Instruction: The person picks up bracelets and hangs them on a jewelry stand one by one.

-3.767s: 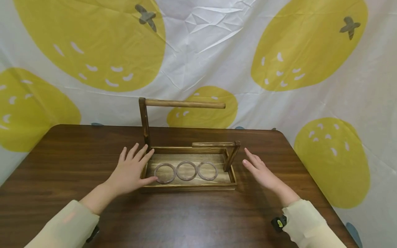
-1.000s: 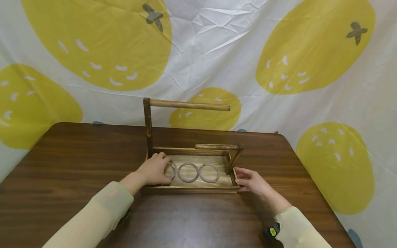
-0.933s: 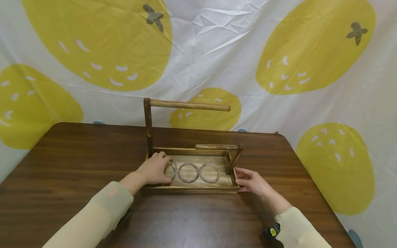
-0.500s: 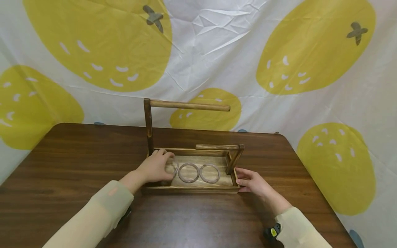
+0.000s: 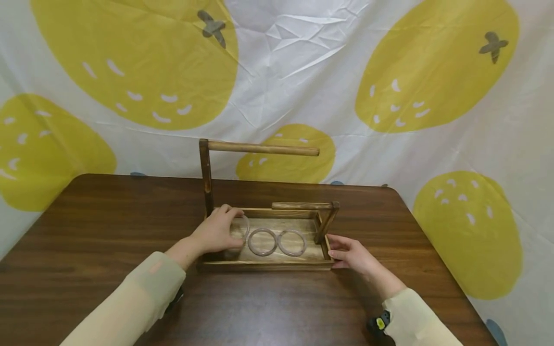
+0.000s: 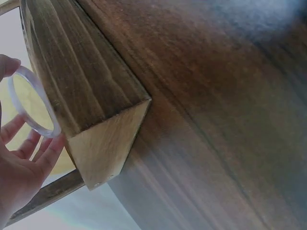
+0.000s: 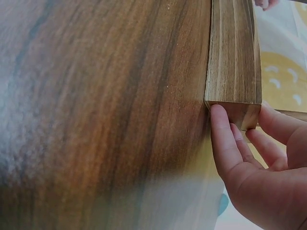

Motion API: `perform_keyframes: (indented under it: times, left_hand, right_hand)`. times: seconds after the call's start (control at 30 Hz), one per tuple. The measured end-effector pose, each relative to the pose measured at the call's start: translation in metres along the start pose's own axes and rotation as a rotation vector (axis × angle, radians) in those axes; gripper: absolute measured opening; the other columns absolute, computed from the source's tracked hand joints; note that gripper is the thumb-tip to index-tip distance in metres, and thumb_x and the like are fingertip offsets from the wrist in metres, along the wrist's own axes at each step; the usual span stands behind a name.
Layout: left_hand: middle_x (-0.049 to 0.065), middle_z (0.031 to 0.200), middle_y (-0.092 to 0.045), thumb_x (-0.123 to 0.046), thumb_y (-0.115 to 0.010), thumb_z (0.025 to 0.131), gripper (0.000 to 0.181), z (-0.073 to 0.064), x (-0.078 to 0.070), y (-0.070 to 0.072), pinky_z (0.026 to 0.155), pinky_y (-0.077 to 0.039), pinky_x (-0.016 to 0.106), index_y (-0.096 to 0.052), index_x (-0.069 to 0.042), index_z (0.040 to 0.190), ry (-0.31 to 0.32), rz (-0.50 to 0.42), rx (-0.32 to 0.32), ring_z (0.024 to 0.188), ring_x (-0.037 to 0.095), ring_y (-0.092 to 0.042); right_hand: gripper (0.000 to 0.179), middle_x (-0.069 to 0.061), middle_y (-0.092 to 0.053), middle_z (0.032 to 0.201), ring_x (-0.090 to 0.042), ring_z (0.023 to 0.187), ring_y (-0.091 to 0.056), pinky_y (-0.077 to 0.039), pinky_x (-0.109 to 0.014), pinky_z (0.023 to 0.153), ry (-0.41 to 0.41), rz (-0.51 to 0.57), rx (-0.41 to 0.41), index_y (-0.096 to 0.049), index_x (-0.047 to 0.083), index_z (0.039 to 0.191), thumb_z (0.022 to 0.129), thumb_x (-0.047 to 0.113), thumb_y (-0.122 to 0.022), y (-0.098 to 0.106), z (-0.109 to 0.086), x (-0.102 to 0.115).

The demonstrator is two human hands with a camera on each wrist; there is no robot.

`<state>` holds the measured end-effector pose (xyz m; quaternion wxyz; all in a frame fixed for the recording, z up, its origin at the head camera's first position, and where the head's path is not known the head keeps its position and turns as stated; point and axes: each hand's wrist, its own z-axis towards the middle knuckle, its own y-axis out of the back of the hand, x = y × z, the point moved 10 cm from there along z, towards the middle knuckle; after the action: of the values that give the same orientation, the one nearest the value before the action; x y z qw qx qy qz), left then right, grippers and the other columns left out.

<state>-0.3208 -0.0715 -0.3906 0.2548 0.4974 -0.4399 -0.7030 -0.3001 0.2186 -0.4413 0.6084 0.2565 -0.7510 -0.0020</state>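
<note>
A wooden stand (image 5: 268, 265) has a shallow tray base and two arms at different heights. My left hand (image 5: 216, 233) is over the tray's left part, pinching a pale translucent bangle (image 6: 43, 130) between thumb and fingers. That bangle is tilted up on edge, partly hidden by the hand in the head view. Beside it, a middle bangle (image 5: 262, 254) and a right bangle (image 5: 292, 255) lie flat on the tray floor, side by side. My right hand (image 5: 357, 257) holds the tray's right end, thumb at the rim and fingers against the outer end face.
The tall arm's bar (image 5: 264, 148) extends rightward from the left post, high above the tray. A lower bar (image 5: 300, 205) points left from the right post. Underneath is a dark wood table (image 5: 268, 307); a patterned cloth (image 5: 298, 86) hangs behind.
Both hands have come in to the stand since the earliest frame. Over the last second, my left hand has tipped the left bangle up from lying flat; my right hand stays at the tray's end.
</note>
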Motion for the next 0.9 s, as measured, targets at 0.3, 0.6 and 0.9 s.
perform_keyframes:
  times: [0.3, 0.6, 0.9]
  left_hand:
    - [0.018, 0.122, -0.051, -0.028, -0.074, 0.068, 0.062, 0.003, -0.007, 0.004, 0.093, -0.045, 0.050, -0.052, -0.009, 0.123, -0.021, -0.077, -0.014, 0.112, 0.036, -0.050]
    - [0.015, 0.120, -0.050, -0.025, -0.075, 0.070, 0.062, 0.006, -0.014, 0.010, 0.089, -0.047, 0.046, -0.050, -0.009, 0.125, -0.030, -0.130, -0.026, 0.109, 0.031, -0.050]
    - [0.014, 0.122, -0.051, -0.024, -0.074, 0.070, 0.063, 0.008, -0.022, 0.018, 0.091, -0.046, 0.046, -0.050, -0.006, 0.125, -0.072, -0.152, -0.070, 0.109, 0.029, -0.052]
  right_hand:
    - [0.056, -0.032, -0.044, 0.121, -0.014, 0.087, -0.059, -0.056, -0.036, 0.076, 0.003, -0.004, 0.008, -0.026, -0.010, 0.142, 0.093, 0.001, -0.051, -0.004, 0.000, 0.003]
    - [0.055, -0.033, -0.046, 0.121, -0.013, 0.086, -0.059, -0.056, -0.034, 0.074, 0.002, -0.001, -0.004, -0.028, -0.011, 0.141, 0.093, 0.000, -0.051, -0.001, 0.001, 0.002]
    - [0.055, -0.031, -0.047, 0.119, -0.013, 0.084, -0.059, -0.056, -0.033, 0.073, -0.005, 0.008, -0.013, -0.028, -0.012, 0.141, 0.093, -0.001, -0.051, 0.001, 0.000, 0.002]
